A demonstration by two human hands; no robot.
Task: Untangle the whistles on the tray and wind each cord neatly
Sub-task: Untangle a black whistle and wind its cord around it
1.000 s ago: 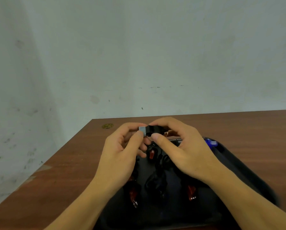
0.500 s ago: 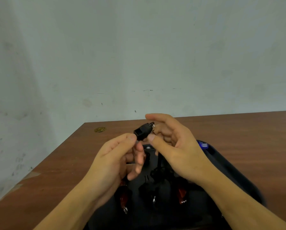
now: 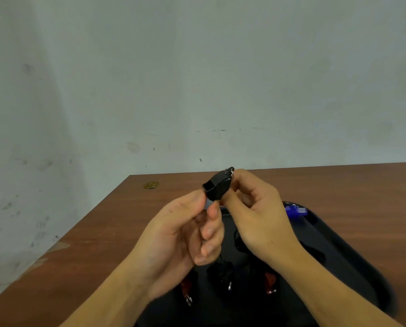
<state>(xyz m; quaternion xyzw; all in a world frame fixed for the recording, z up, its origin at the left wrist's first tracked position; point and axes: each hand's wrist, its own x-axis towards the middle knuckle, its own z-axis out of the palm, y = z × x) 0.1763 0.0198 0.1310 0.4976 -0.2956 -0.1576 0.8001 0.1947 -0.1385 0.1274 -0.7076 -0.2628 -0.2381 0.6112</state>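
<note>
Head view shows both hands raised above the black tray (image 3: 352, 263), which rests on the brown table (image 3: 98, 237). A black whistle (image 3: 217, 187) is held in the air above the far edge of the tray, between the two hands. The left hand (image 3: 180, 237) pinches the mouthpiece end of the whistle between thumb and forefinger, with the remaining fingers curled loosely below. The right hand (image 3: 256, 208) grips the opposite end, where a metal ring (image 3: 230, 171) protrudes; its fingers are curled around that end. The cord of this whistle cannot be traced with certainty; a dark strand appears to drop from the hands toward a black knot of cords (image 3: 223, 270) lying on the tray directly below. Two reddish whistles (image 3: 269, 283) flank that knot on the tray, one toward the left edge and one toward the right, and a blue object (image 3: 295, 210) sits at the far rim of the tray. Judged from this layout, the step in hand is separating the black whistle from the tangle. Risk: pulling the whistle higher while its cord is caught would tighten the knot and drag the reddish whistles across or off the tray. Risk: a light two-point pinch on a smooth body may slip, dropping the whistle back into the cords and adding loops.
</note>
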